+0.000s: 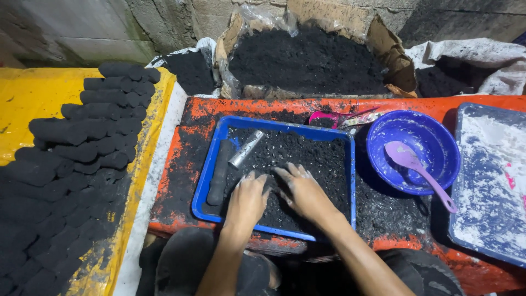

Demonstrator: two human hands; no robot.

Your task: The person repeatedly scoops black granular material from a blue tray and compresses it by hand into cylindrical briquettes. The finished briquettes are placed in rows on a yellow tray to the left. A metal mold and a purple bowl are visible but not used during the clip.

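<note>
Both hands' fingers (257, 181) press into black powder (307, 153) beneath them.

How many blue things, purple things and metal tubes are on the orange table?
Blue things: 3, the blue tray under both hands, the blue bowl, the blue lid dusted white
Purple things: 1, the purple spoon in the bowl
Metal tubes: 1, the silver tube in the tray
Total: 5

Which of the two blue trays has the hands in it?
The blue tray of black powder at centre; the other tray, far right, is coated in white powder.
</note>
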